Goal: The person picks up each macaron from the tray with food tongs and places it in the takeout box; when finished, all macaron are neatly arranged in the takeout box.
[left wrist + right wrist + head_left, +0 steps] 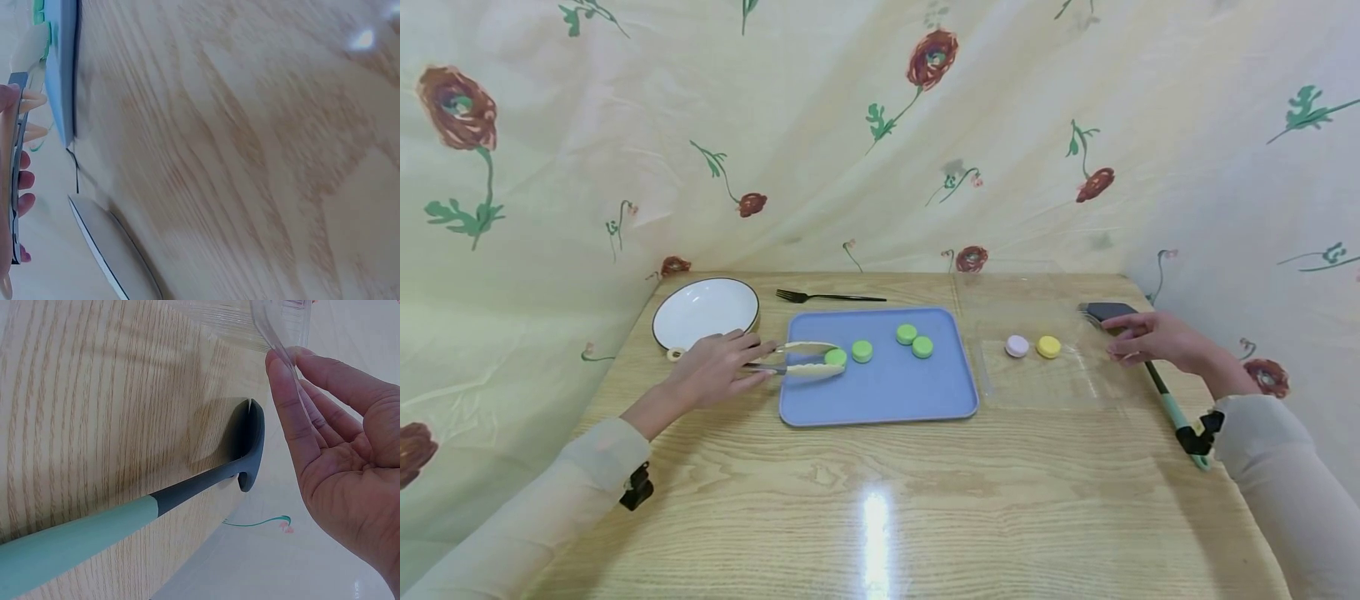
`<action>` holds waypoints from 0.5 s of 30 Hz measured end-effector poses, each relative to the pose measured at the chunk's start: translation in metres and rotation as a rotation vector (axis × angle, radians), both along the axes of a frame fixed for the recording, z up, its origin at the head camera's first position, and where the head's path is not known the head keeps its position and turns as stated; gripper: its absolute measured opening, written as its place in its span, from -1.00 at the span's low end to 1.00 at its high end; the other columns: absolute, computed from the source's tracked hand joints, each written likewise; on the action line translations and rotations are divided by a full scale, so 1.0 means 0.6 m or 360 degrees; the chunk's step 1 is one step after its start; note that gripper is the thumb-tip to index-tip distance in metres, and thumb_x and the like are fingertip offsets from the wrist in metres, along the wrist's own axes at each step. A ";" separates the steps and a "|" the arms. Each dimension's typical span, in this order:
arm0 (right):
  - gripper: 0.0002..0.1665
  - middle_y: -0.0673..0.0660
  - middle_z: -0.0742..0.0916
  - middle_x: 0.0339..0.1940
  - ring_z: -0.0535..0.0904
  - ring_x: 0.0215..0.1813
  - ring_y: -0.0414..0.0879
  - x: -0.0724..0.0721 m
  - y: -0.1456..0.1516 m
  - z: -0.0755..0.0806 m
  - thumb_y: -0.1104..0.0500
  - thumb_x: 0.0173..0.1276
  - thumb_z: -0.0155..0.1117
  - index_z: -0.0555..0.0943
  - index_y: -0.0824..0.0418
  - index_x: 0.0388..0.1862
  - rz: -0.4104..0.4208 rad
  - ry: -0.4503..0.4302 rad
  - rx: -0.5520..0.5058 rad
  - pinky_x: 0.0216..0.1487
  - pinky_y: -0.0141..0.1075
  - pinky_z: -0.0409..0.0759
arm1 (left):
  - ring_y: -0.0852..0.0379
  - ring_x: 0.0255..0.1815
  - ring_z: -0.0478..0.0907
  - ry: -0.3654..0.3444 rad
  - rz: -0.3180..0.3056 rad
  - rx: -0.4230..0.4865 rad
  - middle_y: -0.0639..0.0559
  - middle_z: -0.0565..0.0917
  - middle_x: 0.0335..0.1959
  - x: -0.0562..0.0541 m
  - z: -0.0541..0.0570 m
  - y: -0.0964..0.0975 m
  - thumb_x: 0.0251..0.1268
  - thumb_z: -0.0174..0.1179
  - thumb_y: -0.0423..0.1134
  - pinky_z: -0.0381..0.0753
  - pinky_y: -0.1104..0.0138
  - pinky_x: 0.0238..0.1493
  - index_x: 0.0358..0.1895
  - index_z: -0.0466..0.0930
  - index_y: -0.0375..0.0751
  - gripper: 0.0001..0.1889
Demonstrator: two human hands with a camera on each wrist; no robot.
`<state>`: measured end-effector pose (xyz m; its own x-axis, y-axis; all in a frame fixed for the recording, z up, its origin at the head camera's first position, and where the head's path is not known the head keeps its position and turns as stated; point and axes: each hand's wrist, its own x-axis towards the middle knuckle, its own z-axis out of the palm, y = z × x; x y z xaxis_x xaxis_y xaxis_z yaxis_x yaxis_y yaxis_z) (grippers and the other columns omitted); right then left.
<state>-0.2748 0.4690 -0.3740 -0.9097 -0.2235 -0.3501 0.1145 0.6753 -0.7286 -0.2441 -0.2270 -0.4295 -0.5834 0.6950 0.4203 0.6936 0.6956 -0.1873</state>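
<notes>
My left hand [718, 367] holds a pair of tongs [19, 144] with cream-coloured tips. Those tips lie on either side of a green macaron [835, 358] at the left of the blue tray [880, 400]. More green macarons [862, 351] sit further right on the tray. With thumb and fingers, my right hand [1161, 340] pinches the edge of a clear plastic box [275, 331]. A lilac macaron [1017, 346] and a yellow macaron [1048, 347] are in the box.
Beside my right hand lies a turner [250, 444] with a dark head and mint-green handle. A white dish [707, 312] with a dark rim stands behind my left hand. A black fork [835, 297] lies behind the tray. Floral cloth [820, 125] hangs around the wooden table [760, 500].
</notes>
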 end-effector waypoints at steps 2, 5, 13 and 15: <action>-0.22 0.04 0.80 -0.17 0.78 -0.15 -0.14 0.000 0.000 0.000 0.24 0.51 0.25 0.16 0.56 0.52 -0.0003 -0.0003 -0.0003 -0.03 -0.17 0.75 | -0.01 -0.27 0.66 0.0001 -0.0014 0.0043 -0.06 0.73 -0.14 -0.001 0.001 0.003 0.15 0.43 0.06 0.65 0.18 -0.43 0.22 0.70 -0.09 -0.43; -0.21 0.03 0.80 -0.17 0.78 -0.15 -0.15 -0.001 0.000 0.000 0.23 0.51 0.25 0.16 0.56 0.52 -0.0004 -0.0006 -0.0003 -0.03 -0.17 0.75 | 0.00 -0.27 0.67 -0.0024 -0.0025 0.0119 -0.06 0.74 -0.13 -0.003 0.005 0.009 0.12 0.44 0.05 0.65 0.18 -0.43 0.20 0.72 -0.08 -0.44; -0.20 0.10 0.80 -0.11 0.78 -0.13 -0.14 -0.002 0.001 -0.001 0.21 0.51 0.27 0.16 0.55 0.53 -0.0002 -0.0010 0.0023 -0.01 -0.16 0.74 | 0.07 -0.29 0.66 -0.0067 -0.0013 0.0185 0.00 0.73 -0.14 -0.003 0.025 0.030 0.40 0.14 0.31 0.53 0.29 -0.53 0.22 0.71 -0.01 -0.42; -0.20 0.09 0.80 -0.12 0.78 -0.13 -0.15 -0.004 0.002 -0.003 0.21 0.51 0.26 0.16 0.55 0.53 -0.0003 -0.0010 0.0027 -0.01 -0.16 0.74 | 0.08 -0.30 0.65 -0.0063 -0.0030 0.0195 0.01 0.73 -0.14 -0.003 0.030 0.037 0.49 -0.16 0.43 0.51 0.31 -0.55 0.22 0.71 -0.01 -0.29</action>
<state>-0.2770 0.4703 -0.3760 -0.9079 -0.2155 -0.3594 0.1203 0.6874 -0.7162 -0.2460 -0.2047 -0.4114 -0.5885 0.6509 0.4796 0.7119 0.6984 -0.0742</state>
